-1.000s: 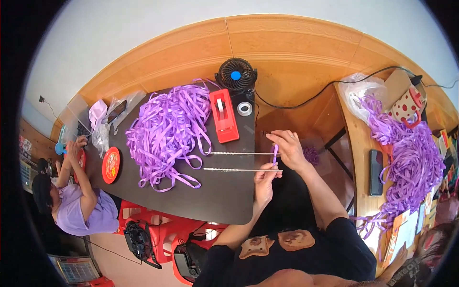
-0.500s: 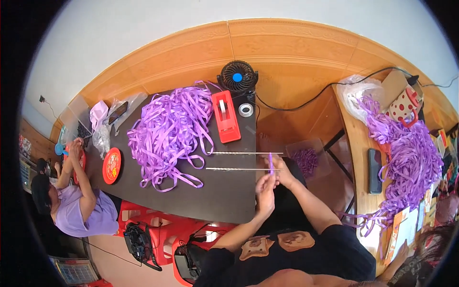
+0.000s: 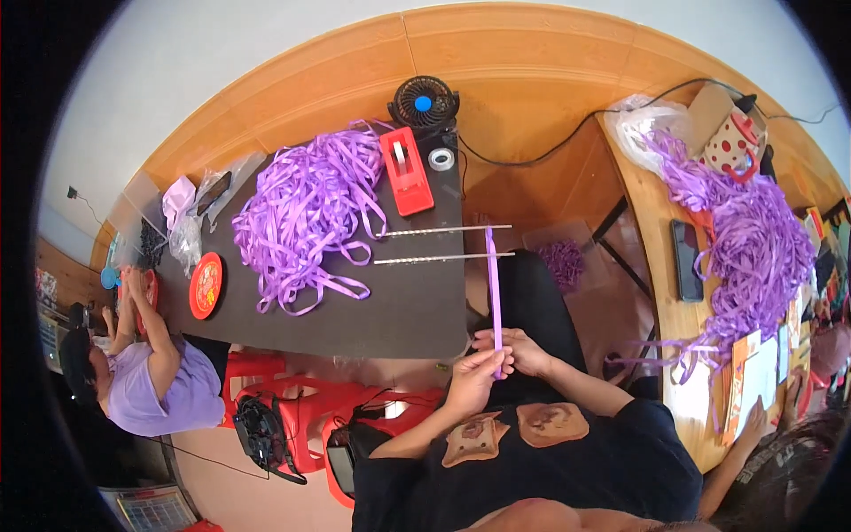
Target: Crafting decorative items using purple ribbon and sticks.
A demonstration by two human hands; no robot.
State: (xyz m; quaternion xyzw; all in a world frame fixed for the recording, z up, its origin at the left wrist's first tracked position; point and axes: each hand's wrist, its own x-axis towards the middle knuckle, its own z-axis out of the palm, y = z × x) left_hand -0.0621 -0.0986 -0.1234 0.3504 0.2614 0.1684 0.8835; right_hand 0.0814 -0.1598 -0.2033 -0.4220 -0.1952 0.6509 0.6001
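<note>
Two thin metal rods, the far rod [image 3: 443,230] and the near rod [image 3: 434,259], lie side by side and jut past the dark table's right edge. A narrow purple ribbon [image 3: 495,297] runs taut from the rods' free ends down to my hands, close in front of my body. My left hand [image 3: 479,377] pinches the ribbon near its lower end. Right beside it, my right hand [image 3: 529,356] is closed with its fingertips at the ribbon, just above the left thumb. How the ribbon goes around the rods is too small to make out.
On the dark table [image 3: 355,324] lie a purple ribbon heap [image 3: 310,204], a red tape dispenser [image 3: 407,173], a tape roll [image 3: 441,160] and a red plate [image 3: 206,285]. A fan [image 3: 425,104] stands behind. Right, a wooden table [image 3: 651,191] bears more ribbon. People sit on both sides.
Both hands have drawn back from the rods toward my body, and a long stretch of ribbon now spans between. The whole view has shifted, so the tables sit higher in the picture.
</note>
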